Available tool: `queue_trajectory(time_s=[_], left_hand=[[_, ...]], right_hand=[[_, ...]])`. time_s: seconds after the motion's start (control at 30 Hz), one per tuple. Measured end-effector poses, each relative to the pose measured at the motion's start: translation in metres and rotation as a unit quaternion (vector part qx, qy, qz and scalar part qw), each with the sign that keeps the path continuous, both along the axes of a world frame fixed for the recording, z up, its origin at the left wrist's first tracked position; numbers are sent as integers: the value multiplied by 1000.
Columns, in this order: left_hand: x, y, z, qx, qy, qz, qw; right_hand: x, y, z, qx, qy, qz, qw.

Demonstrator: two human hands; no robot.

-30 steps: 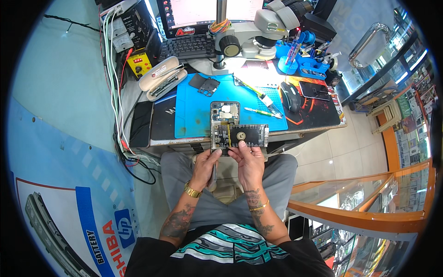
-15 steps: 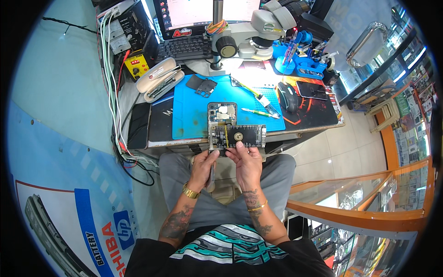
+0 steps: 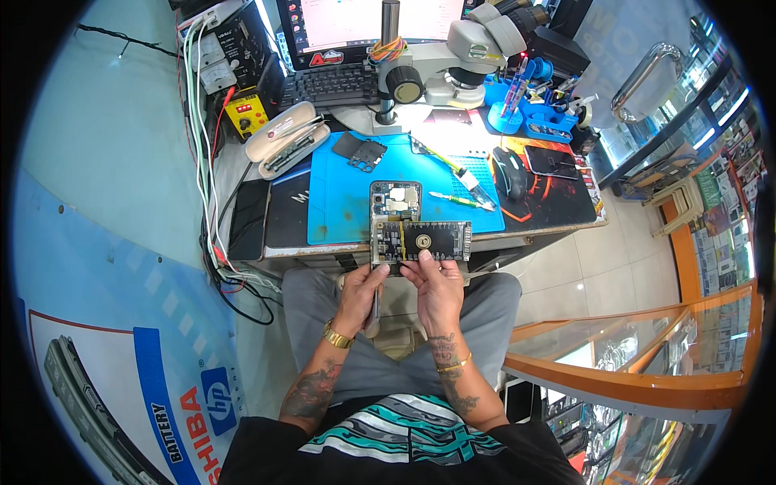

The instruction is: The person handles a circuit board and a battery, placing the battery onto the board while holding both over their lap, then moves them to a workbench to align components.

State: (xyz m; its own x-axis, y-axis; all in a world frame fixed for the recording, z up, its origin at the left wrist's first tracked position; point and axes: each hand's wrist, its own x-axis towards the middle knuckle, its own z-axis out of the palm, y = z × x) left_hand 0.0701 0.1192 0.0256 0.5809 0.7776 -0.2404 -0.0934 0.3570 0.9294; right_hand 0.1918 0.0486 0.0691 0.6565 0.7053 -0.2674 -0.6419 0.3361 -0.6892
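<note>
An opened phone [image 3: 395,200], its inner board exposed, is upright in the picture at the front of the blue mat [image 3: 339,202]. Across its lower part lies a black rectangular circuit board [image 3: 444,240] with a round metal centre. My left hand [image 3: 357,297] is closed on the phone's lower end, thumb at the left corner of the board. My right hand [image 3: 438,297] grips the board from the near edge, thumb on top below the round centre, some fingers tucked underneath. Black loose plates [image 3: 364,153], a yellow-green tool [image 3: 446,164] and a green-handled tool [image 3: 451,197] lie beyond.
A microscope [image 3: 454,85], keyboard [image 3: 323,81] and monitor stand behind. An open tool case [image 3: 283,149] and yellow-black instruments [image 3: 242,109] are left. A mouse [image 3: 509,174], another phone [image 3: 551,162] and blue holders [image 3: 548,123] are right. An orange-framed glass counter [image 3: 630,365] flanks me.
</note>
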Motion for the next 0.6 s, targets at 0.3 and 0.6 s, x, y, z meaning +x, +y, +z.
queue_trajectory(time_s=[0.3,0.6], left_hand=[[2,-2,8,2,-2,4,1000],[3,-4,8,-23,-3,6,1000]], right_hand=[[0,-1,2,1,-2,1,1000],[0,0,2,-2,-6,0,1000]])
